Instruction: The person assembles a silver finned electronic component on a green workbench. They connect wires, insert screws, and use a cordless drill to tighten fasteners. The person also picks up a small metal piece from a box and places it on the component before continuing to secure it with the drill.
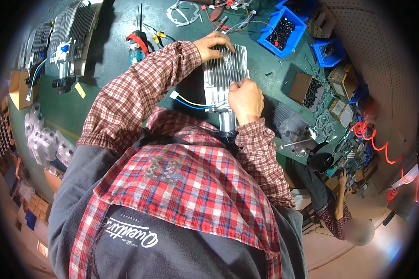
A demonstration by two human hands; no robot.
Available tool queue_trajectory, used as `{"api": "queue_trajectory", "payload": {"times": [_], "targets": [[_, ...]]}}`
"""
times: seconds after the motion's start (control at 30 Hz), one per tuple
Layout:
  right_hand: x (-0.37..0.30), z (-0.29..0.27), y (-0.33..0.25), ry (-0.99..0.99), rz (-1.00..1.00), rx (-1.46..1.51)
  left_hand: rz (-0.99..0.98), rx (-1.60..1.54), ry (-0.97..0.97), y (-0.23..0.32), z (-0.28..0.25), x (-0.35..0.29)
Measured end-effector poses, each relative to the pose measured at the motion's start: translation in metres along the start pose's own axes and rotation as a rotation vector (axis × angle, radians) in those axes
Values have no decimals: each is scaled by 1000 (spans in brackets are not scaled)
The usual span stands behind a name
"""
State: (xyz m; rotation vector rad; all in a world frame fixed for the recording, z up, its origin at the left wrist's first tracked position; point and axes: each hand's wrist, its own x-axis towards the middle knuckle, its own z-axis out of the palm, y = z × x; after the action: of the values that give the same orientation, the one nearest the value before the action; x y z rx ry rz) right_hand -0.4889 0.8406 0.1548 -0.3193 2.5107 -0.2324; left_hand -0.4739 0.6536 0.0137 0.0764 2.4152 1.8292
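A silver finned metal housing [227,76] lies on the bench in front of me, its short cylindrical end [226,122] toward my body. My left hand [214,45] grips its far end, fingers bent over the fins. Against the near right side of the housing, my right hand [246,100] is closed with the thumb uppermost; whatever its fingers hold is hidden. Yellow and blue wires [191,103] run out leftward from beside the right hand to a white connector [174,95].
A power drill [136,52] lies beyond my left forearm, near a flat gasket [182,14]. Blue bins [271,39] of small black parts stand at right. More finned housings sit left [72,35] and right [289,122]. A co-worker's arm [341,200] shows lower right.
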Motion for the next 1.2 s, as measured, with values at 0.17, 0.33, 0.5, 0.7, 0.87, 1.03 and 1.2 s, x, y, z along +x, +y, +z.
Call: {"api": "queue_trajectory", "payload": {"times": [0.17,0.33,0.5,0.7,0.87,1.03,1.2], "targets": [[2,1,1,-13,16,4,-43,-55,29,-8,3,-2],[3,1,-1,-14,30,-2,-13,-23,82,-8,7,-3],[2,2,2,-18,31,37,34,-32,154,-7,13,-7],[-19,0,4,120,-168,-203,93,-23,205,-4,16,-8],[-32,-14,1,323,-514,-235,69,-65,252,-4,15,-10],[-6,22,31,177,-676,37,22,-209,288,-9,21,-11],[-6,19,35,164,-665,71,-30,-221,268,-5,15,-10]]}}
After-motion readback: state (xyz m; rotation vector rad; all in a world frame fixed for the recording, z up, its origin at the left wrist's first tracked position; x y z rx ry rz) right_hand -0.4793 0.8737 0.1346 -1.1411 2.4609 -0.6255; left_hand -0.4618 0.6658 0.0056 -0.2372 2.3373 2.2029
